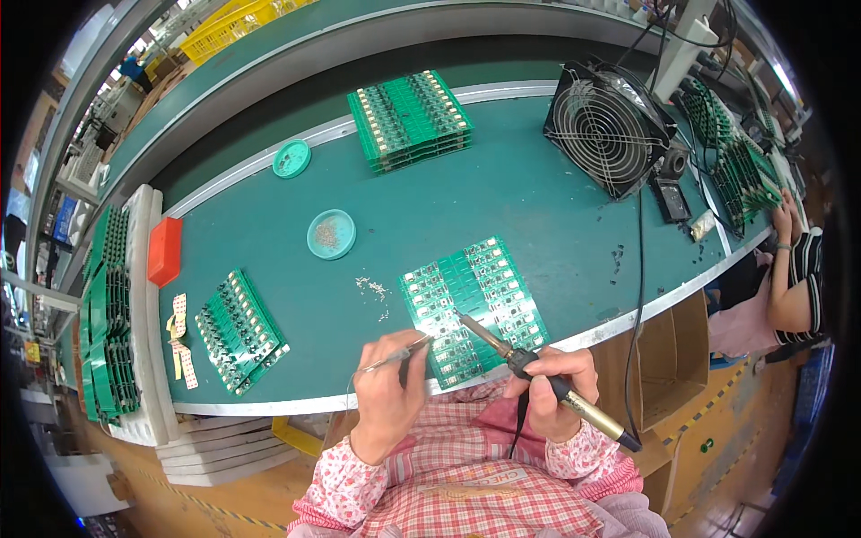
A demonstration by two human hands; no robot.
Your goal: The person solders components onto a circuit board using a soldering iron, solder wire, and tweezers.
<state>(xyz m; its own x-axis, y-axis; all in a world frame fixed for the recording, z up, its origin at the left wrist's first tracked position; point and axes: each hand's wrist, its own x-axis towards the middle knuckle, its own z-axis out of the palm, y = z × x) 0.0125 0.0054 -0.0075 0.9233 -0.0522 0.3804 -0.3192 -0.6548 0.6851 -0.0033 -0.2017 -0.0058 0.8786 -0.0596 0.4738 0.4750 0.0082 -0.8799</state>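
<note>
A green circuit board panel (465, 280) with rows of small parts lies at the table's front edge. My left hand (386, 394) is closed around slim metal tweezers (395, 355), whose tip points at the panel's left half. My right hand (563, 387) grips a soldering iron (587, 414) with a black and gold handle. The iron slants up to the left, its tip over the middle of the panel; whether it touches cannot be made out. Tiny loose pale parts (371, 287) are scattered left of the panel.
A round dish (332, 235) of tiny parts and a green lid-like dish (291, 159) stand beyond. Stacked boards (408, 117) sit at the back, more boards (238, 332) at left by a red box (164, 252). A black fan (599, 130) stands right; a co-worker's arm (786, 278) shows far right.
</note>
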